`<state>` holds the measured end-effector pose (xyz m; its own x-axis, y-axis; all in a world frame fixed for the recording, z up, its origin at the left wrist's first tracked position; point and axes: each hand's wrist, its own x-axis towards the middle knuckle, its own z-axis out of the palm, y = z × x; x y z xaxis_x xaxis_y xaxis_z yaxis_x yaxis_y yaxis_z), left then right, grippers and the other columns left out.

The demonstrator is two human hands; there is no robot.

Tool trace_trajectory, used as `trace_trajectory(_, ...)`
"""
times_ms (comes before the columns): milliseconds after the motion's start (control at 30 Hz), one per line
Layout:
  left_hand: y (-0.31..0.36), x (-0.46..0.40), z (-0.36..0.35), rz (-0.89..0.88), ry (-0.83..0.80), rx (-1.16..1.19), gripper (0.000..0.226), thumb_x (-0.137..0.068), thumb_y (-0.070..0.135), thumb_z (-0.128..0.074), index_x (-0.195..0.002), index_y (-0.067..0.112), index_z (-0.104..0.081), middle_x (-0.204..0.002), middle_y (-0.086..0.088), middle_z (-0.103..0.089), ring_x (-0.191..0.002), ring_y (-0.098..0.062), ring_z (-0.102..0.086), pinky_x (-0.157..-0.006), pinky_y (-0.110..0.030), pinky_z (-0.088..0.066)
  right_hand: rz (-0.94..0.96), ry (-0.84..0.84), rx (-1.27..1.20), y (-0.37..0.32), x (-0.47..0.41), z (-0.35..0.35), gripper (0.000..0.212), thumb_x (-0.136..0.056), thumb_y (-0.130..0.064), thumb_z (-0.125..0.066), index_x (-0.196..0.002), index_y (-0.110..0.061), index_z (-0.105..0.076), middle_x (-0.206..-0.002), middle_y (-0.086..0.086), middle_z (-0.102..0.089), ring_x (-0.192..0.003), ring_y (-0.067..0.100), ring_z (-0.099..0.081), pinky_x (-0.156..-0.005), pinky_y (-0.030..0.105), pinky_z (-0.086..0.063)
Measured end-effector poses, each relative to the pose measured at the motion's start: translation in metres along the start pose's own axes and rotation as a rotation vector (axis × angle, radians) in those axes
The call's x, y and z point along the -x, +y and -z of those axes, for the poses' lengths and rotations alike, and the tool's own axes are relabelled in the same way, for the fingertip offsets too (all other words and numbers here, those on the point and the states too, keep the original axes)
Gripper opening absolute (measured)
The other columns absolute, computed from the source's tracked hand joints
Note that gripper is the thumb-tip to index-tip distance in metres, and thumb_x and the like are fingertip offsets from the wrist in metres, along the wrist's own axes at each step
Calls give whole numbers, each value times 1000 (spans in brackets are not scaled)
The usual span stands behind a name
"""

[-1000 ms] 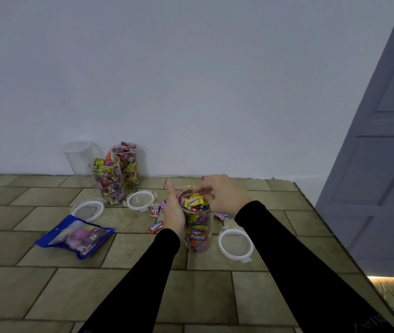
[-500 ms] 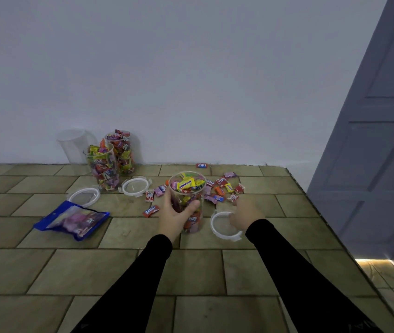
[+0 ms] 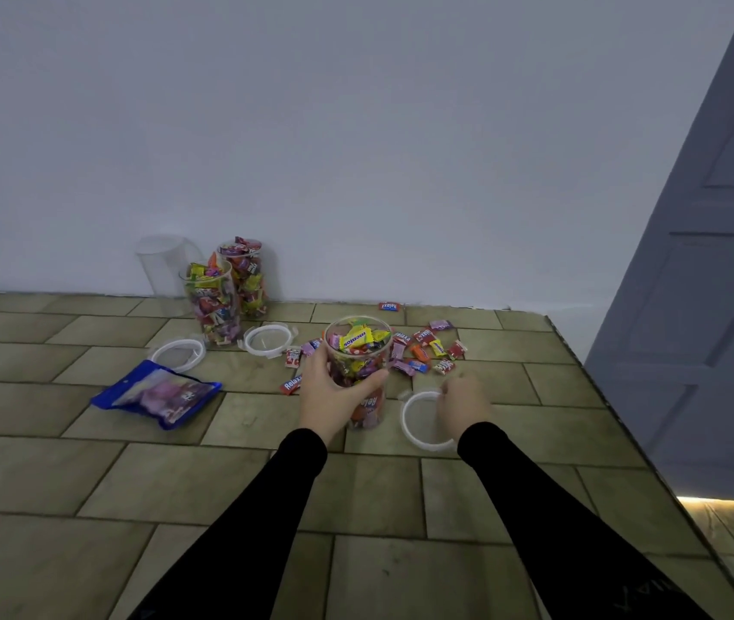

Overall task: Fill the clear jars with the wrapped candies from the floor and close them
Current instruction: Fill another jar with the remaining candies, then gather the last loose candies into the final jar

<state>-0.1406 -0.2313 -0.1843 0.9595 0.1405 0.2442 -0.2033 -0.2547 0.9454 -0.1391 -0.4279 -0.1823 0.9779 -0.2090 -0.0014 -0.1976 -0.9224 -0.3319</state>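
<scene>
Far off to the left of both hands a blue candy bag lies flat on the tiled floor; just beyond it sits a white lid ring; behind that, against the wall, an empty clear jar stands upright, with two filled jars touching each other just to its right, both uncovered; a second lid ring lies beside the nearer filled jar.

The left hand wraps the candy-filled jar, thumb curled across its near face and fingers round its left side; the jar stands upright on the floor, mouth open, a yellow Mentos wrapper on top; a red Relaxa candy lies just left of the fingers, a few more near it.

Beyond the jar and past the right fingertips, loose wrapped candies are scattered on the tiles, one lone red piece close to the wall.

The right hand rests over the far right edge of a third lid, which lies flat just right of the held jar; the fingers curl down onto the rim, though whether they pinch it or only touch it I cannot tell; a grey-blue door stands at the far right.
</scene>
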Motion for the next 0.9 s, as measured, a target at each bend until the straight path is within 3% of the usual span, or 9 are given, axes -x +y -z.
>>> trace_trajectory(100,1,2,14,-46,54,-20,77,-49,67,-84,-114,35,-55,-117,4,-60,-112,-14,-58,-94,-42,-52,130,57,-19,-21,0,9,20,-97,-9,-43,-110,-7,-59,-111,13,-62,-95,26,-58,-75,33,-46)
trace_trajectory(200,6,1,34,-108,148,-70,69,-53,62,-83,-109,30,-56,-108,3,-58,-105,-12,-58,-89,-38,-53,226,116,-18,-49,-2,18,19,-96,-7,-43,-108,-7,-58,-112,13,-61,-103,30,-57,-74,32,-42)
trace_trajectory(333,13,-7,76,-134,286,-113,68,-60,46,-87,-115,23,-54,-111,2,-53,-103,-5,-52,-85,-14,-44,306,64,0,-99,-4,25,19,-95,-12,-47,-106,-2,-59,-112,19,-64,-106,32,-60,-78,35,-45)
trace_trajectory(533,0,-29,158,-65,455,-139,84,-49,63,-81,-118,23,-54,-113,2,-52,-108,-15,-55,-92,-39,-52,392,-22,13,-184,-2,17,25,-89,-22,-54,-97,-2,-66,-101,21,-67,-99,33,-64,-71,34,-45)
trace_trajectory(633,-12,-44,204,-24,516,-138,87,-48,67,-81,-120,26,-56,-111,3,-55,-106,-15,-57,-92,-42,-53,409,-67,-50,-233,-4,8,17,-87,-23,-57,-87,-7,-62,-90,20,-63,-94,34,-64,-64,31,-39)
trace_trajectory(767,-22,-66,256,-14,569,-161,85,-46,62,-81,-117,20,-59,-110,0,-53,-104,-18,-59,-93,-44,-52,415,-97,-151,-289,-5,-5,25,-87,-30,-62,-93,-6,-65,-97,14,-66,-95,31,-64,-64,29,-39)
trace_trajectory(900,-41,-93,304,15,602,-147,80,-47,54,-89,-113,23,-58,-109,3,-51,-105,-17,-60,-89,-45,-55,421,-145,-234,-344,-10,-21,23,-86,-23,-63,-97,-3,-65,-103,15,-67,-95,30,-64,-69,31,-46)
